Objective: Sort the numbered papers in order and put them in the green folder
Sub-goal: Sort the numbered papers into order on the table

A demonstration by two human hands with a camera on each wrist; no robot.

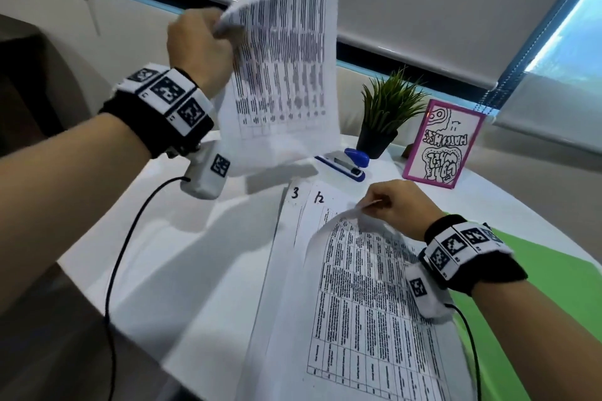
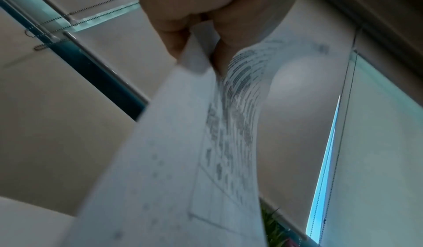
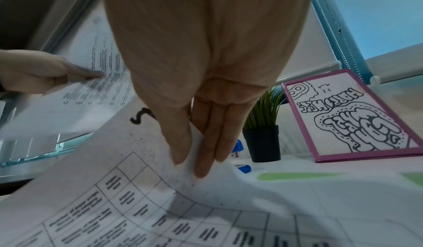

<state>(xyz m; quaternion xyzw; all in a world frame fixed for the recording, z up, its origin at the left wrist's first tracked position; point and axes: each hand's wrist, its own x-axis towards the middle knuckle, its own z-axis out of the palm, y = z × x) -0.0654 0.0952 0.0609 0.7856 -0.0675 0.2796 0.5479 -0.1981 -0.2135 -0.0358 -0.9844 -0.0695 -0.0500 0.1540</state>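
Observation:
My left hand (image 1: 202, 42) holds a printed sheet (image 1: 283, 68) up in the air by its edge; in the left wrist view the fingers (image 2: 181, 34) pinch that sheet (image 2: 174, 160). My right hand (image 1: 394, 205) pinches the top corner of the uppermost paper (image 1: 368, 296) of a fanned stack on the table and lifts it, and the right wrist view shows the fingertips (image 3: 201, 160) on that paper (image 3: 137, 205). Beneath it lie sheets marked 3 (image 1: 294, 194) and 4 (image 1: 319, 197). The green folder (image 1: 553, 286) lies open under the stack at right.
A blue stapler (image 1: 348, 164), a small potted plant (image 1: 386, 114) and a pink-framed drawing (image 1: 443, 143) stand at the back of the white table (image 1: 182, 270). Window blinds (image 1: 423, 3) run behind. Cables hang from both wrist cameras.

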